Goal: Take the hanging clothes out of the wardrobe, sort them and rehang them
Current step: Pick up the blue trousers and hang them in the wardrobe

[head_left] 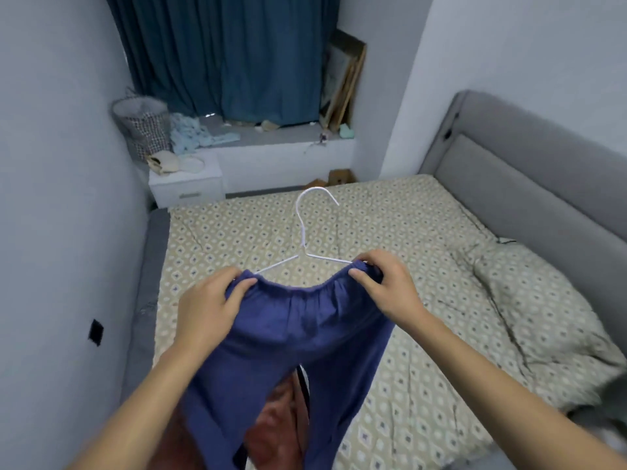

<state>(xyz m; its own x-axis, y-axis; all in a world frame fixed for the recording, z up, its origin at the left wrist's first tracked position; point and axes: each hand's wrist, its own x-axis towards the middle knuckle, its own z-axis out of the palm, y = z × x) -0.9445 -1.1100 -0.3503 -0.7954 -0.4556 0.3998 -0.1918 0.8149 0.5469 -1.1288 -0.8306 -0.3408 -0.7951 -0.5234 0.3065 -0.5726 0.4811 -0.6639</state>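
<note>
Holding blue trousers (298,320) above bed (390,232) — our left hand (207,300) and right hand (383,283) each pinch waistband over white hanger (305,232). Risk, we judge: uneven pull tips hanger — elastic slips off.

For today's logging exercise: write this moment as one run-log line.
left hand: grips waistband | right hand: grips waistband | blue elastic-waist cotton trousers: on white wire hanger | over patterned beige bed cover
</note>
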